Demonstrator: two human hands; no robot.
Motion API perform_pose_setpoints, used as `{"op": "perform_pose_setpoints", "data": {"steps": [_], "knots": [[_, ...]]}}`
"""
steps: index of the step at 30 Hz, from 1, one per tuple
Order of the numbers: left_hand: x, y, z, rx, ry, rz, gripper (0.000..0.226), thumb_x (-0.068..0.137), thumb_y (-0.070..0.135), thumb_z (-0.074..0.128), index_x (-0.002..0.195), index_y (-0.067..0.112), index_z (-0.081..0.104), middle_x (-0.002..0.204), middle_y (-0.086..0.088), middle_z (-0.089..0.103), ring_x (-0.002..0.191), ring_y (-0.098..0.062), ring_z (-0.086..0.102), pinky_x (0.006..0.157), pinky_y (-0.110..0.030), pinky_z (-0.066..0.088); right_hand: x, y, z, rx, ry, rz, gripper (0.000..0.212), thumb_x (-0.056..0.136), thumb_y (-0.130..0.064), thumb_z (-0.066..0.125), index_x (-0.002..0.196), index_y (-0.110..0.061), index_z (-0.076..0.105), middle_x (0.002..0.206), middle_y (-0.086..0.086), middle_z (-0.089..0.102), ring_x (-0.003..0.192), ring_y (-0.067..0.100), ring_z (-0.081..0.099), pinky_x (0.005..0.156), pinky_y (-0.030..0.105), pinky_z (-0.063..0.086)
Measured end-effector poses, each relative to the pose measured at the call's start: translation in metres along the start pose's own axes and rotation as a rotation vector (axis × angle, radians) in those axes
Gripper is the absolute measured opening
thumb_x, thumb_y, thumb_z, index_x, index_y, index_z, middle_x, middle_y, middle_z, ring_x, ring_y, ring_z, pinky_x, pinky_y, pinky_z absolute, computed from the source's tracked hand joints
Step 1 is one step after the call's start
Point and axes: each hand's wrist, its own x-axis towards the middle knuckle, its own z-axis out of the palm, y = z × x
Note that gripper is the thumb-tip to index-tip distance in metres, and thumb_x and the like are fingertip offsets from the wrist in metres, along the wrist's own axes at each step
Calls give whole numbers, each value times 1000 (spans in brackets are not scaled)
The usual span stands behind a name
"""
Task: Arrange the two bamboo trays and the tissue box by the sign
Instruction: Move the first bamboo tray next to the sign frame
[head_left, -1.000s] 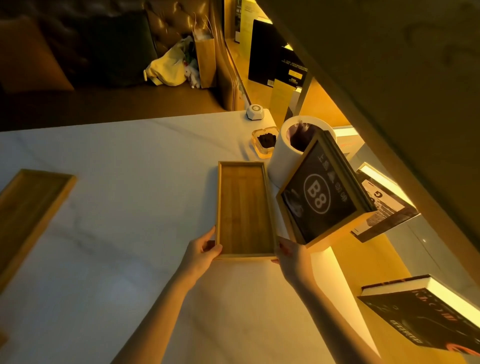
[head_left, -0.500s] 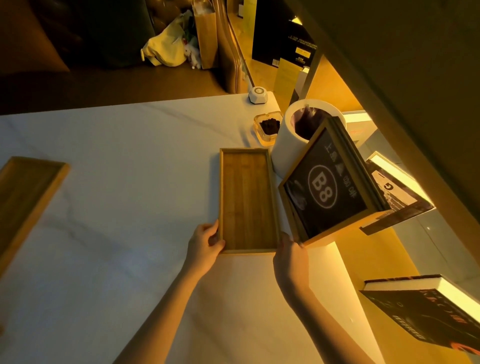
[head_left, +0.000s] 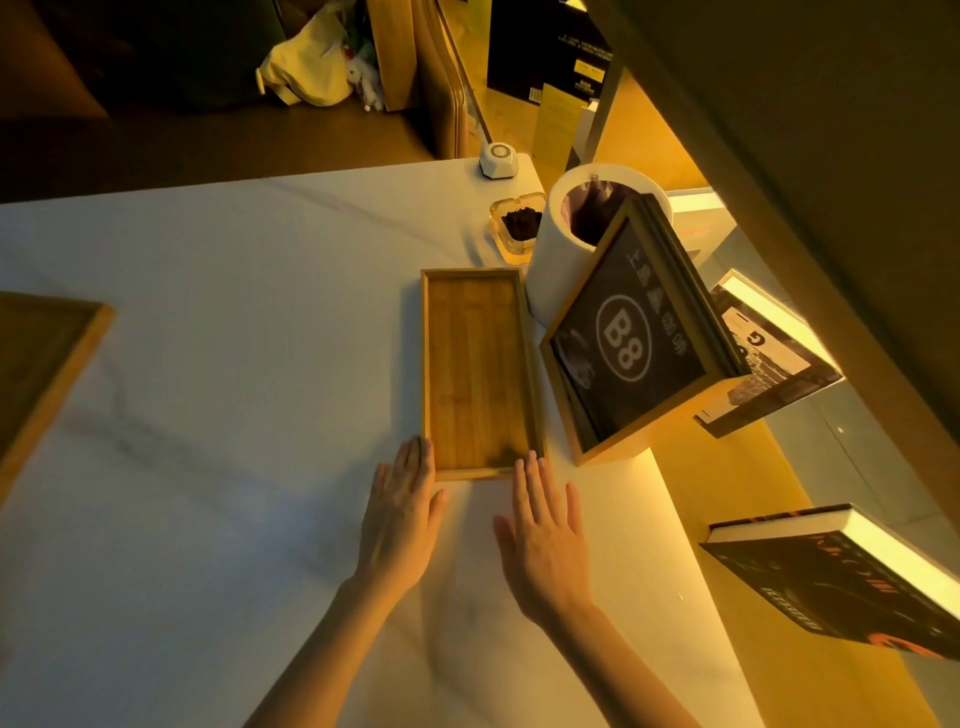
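Note:
A long bamboo tray (head_left: 475, 364) lies flat on the white marble table (head_left: 234, 364), its right side close to the framed black "B8" sign (head_left: 628, 338). My left hand (head_left: 402, 519) rests flat with fingers apart, its fingertips touching the tray's near left corner. My right hand (head_left: 545, 535) is also flat and open, fingertips at the tray's near right edge. A second bamboo tray (head_left: 47, 374) sits at the table's far left, partly cut off. I see no tissue box that I can tell apart.
Behind the sign stands a white cylindrical bin (head_left: 571, 249) with a dark liner. A glass ashtray (head_left: 517, 223) and a small white call button (head_left: 498, 160) sit at the back right corner. Lit books (head_left: 841, 571) stand on the shelf to the right.
Both hands have let go of the tray's near end and now lie flat with spread fingers at its edge. The tray rests slightly farther forward beside the sign.

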Motion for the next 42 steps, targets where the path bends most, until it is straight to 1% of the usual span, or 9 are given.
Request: {"op": "perform_pose_setpoints", "data": {"steps": [4,10,15,21,28,31,34,39,42], "knots": [[1,5,2,-30,15,-2,54,83,9,56,132,2,34,131,-21,52,120,-36,49,99,-54,31,2,2,-4,-6,1,21,58,94,-44,6,136,-11,29,143,7,29,131,25,32,105,44,28],[-3,11,7,-77,20,-6,51,87,27,26,131,4,35,131,-19,53,120,-33,50,99,-50,33,2,14,-6,-17,-27,2,61,94,-43,6,137,-10,33,145,8,33,133,26,29,104,42,26],[-4,18,9,-118,33,-9,47,88,23,35,131,4,35,131,-20,52,120,-34,49,100,-47,29,3,21,-10,-17,-53,8,62,94,-43,4,137,-10,35,143,10,42,132,26,30,103,41,26],[-5,23,6,-185,15,-34,45,89,21,45,130,4,39,131,-21,52,120,-36,49,94,-53,46,3,27,-12,-19,-69,13,62,94,-43,5,136,-10,37,141,11,44,131,26,30,102,40,28],[-5,26,2,-214,13,-31,45,88,19,47,130,5,38,132,-20,52,122,-35,47,92,-55,48,3,28,-13,14,-67,17,63,94,-43,4,136,-10,36,142,11,43,131,27,30,102,40,30],[-5,26,1,-208,-30,-46,57,92,43,20,130,6,38,131,-18,53,121,-33,49,93,-53,48,2,28,-13,31,-66,17,62,94,-43,4,137,-10,35,143,10,39,131,27,30,102,40,31],[-5,24,2,-210,-41,-40,68,90,50,5,130,7,39,131,-18,53,122,-32,49,95,-51,46,2,28,-14,51,-69,19,62,94,-43,3,137,-10,35,143,10,35,130,28,30,101,41,31],[-4,20,2,-217,-41,-29,69,89,52,6,129,8,40,131,-15,53,123,-28,48,101,-43,36,1,24,-19,47,-101,44,62,94,-42,4,135,-9,37,140,13,45,129,28,32,99,39,31],[-4,21,-1,-230,-70,-38,51,92,38,25,131,7,37,134,-17,50,126,-30,45,103,-45,34,4,22,-24,27,-82,59,56,92,-38,18,129,-8,48,134,12,53,125,29,45,97,39,36]]}}
